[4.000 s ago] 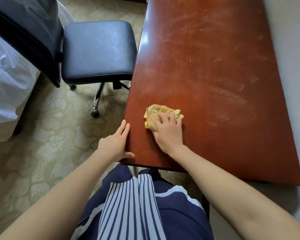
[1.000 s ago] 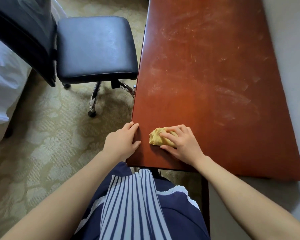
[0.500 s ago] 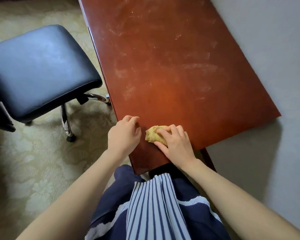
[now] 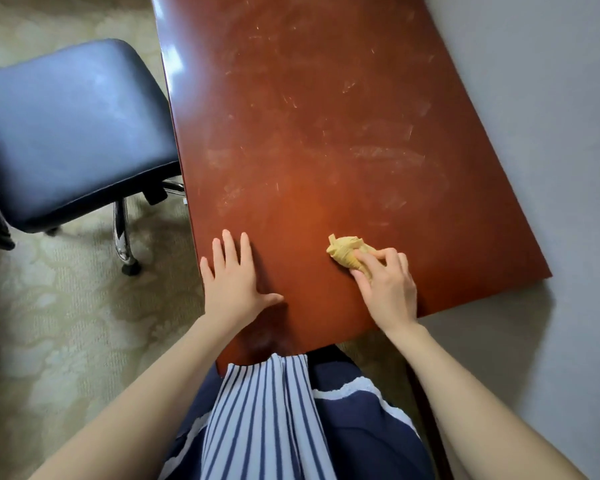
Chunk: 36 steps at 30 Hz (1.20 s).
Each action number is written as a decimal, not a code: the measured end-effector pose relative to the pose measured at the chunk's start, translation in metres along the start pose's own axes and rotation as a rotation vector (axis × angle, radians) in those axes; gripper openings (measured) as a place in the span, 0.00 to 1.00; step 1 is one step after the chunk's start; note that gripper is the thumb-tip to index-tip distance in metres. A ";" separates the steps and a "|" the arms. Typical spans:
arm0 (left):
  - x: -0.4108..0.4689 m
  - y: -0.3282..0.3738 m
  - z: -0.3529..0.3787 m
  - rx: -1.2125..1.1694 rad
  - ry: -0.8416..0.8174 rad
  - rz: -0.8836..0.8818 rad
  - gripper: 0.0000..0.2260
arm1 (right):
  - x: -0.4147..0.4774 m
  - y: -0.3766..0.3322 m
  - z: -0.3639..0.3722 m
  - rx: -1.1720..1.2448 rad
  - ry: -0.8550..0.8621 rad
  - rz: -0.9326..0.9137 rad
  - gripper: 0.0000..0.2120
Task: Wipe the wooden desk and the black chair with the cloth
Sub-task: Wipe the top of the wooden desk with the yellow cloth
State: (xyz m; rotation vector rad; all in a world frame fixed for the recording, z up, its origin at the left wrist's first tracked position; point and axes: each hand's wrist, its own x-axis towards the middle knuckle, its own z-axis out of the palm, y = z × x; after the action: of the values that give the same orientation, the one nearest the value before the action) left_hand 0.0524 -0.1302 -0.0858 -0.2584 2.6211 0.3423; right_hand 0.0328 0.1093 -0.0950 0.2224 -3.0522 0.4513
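Yellow cloth [image 4: 346,253] near the wooden desk's [image 4: 326,133] front edge is gripped in the right hand's [image 4: 390,292] curled fingers, the left hand [image 4: 234,282] flat and spread at its left edge, its smeared top stretching beyond.

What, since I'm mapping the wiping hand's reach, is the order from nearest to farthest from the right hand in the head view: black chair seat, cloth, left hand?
1. cloth: gripped by the right hand, at the near end of the desk.
2. left hand: flat on the desk's near left edge.
3. black chair seat: off the desk, farther to the left.
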 end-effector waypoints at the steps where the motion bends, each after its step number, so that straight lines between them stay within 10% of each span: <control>1: 0.001 0.003 0.001 0.025 -0.018 -0.032 0.57 | 0.010 0.015 -0.003 0.007 0.010 0.035 0.14; 12: 0.016 0.042 0.001 0.256 -0.070 -0.203 0.61 | 0.147 0.057 0.004 0.014 0.104 0.264 0.14; 28: 0.016 0.050 -0.012 0.339 -0.154 -0.239 0.60 | 0.063 0.010 0.019 0.197 -0.031 -0.583 0.14; 36: 0.029 0.063 -0.024 0.367 -0.232 -0.329 0.60 | 0.036 0.105 -0.006 0.188 0.092 -0.286 0.16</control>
State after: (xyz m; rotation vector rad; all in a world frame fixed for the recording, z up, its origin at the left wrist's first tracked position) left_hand 0.0013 -0.0805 -0.0675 -0.4817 2.3053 -0.2084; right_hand -0.0182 0.2056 -0.1163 0.6168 -2.8245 0.7042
